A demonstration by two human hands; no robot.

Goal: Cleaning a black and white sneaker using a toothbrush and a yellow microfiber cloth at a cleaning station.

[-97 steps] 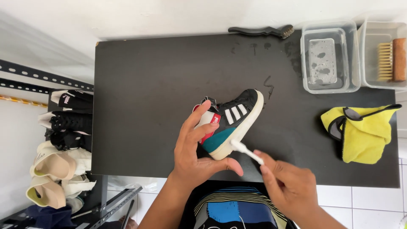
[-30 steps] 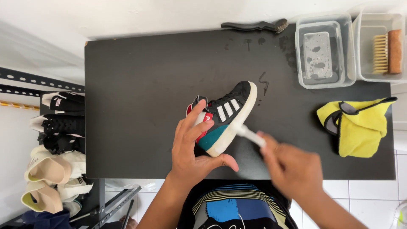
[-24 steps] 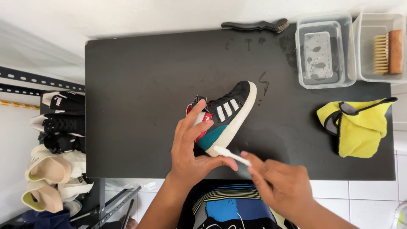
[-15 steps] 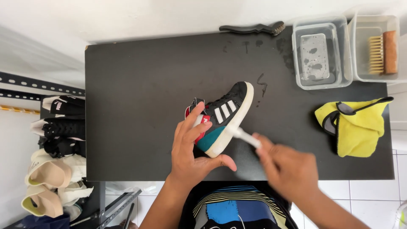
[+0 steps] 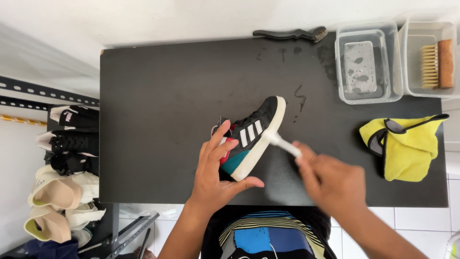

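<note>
A small black sneaker with white stripes, a teal and red heel and a white sole lies on its side on the black table. My left hand grips it at the heel end, thumb under the sole. My right hand, blurred by motion, holds a small white brush whose head touches the white sole edge near the middle of the shoe.
A yellow cloth lies at the right. At the back right stand a clear tub of water and a second tub with a wooden brush. A black brush lies at the back edge. Shoes fill a rack on the left.
My right hand has been sliding the white brush back and forth along the sole edge; it now sits higher up the sole. My left hand and the sneaker have held still.
</note>
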